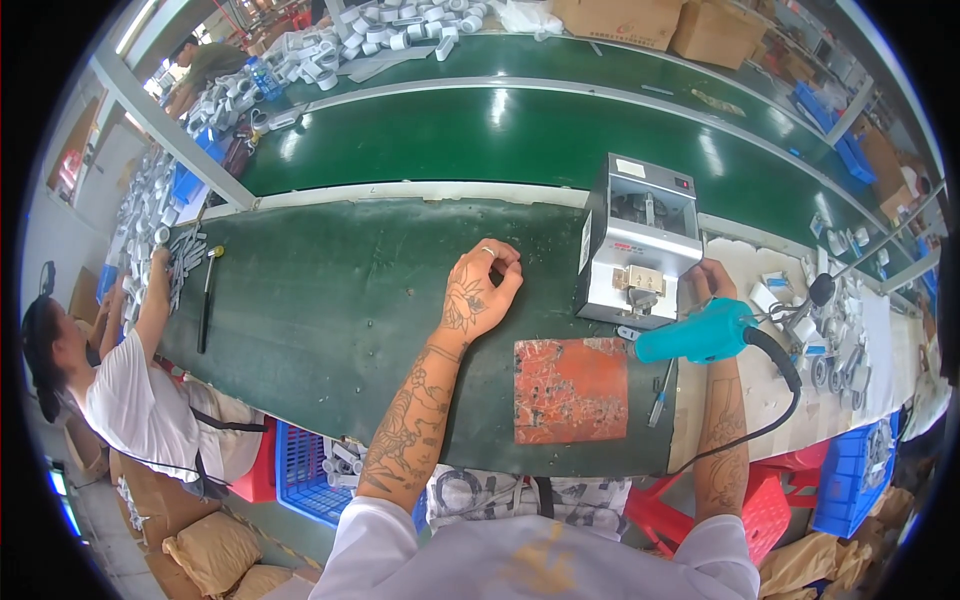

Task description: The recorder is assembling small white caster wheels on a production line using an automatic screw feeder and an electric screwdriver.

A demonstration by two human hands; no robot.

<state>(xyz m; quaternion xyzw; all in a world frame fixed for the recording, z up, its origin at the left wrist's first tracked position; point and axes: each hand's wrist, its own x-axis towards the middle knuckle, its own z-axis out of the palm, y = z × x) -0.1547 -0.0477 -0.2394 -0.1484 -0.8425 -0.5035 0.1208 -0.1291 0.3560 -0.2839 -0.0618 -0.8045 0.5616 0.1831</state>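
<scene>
My left hand (pixel 484 290) rests on the dark green mat (pixel 330 290), its fingers curled in and a ring on one finger. Nothing shows in its grasp. To its right stands a small grey-and-black benchtop machine (pixel 641 245) with a metal fixture (pixel 640 285) on its front. My right hand (pixel 712 279) is at the machine's right side, bent fingers close to the housing. The machine and a teal, corded handheld power tool (pixel 700 333) hide part of that hand, so its grip is unclear. Below the machine lies a worn red square plate (pixel 571 391).
A screwdriver (pixel 659 396) lies beside the plate; a small hammer (pixel 207 300) lies far left. Grey-white plastic parts (pixel 840 335) are heaped at right. Behind runs a green conveyor belt (pixel 420 140). A co-worker (pixel 140 400) sits at left by more parts. A blue basket (pixel 305 475) stands below the table.
</scene>
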